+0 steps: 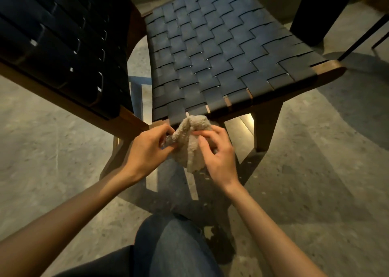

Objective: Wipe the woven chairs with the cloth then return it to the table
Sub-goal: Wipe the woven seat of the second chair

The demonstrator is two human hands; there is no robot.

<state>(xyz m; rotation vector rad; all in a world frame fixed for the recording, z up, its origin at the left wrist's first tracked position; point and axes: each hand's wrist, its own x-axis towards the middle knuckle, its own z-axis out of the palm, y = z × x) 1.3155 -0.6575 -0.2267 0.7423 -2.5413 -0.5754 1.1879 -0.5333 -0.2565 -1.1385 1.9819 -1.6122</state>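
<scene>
your left hand [147, 148] and right hand [219, 150] both pinched the bunched cloth [189, 142] in mid-air just before the woven seat [221, 55], probably refolding it for a clean wiping face.

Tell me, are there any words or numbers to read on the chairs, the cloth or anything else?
None: no words, numbers or labels show anywhere.
The cloth, held by the left hand and the right hand, is plain.
The woven seat and the second chair carry no tag.
The dark bin shows nothing readable.
</scene>
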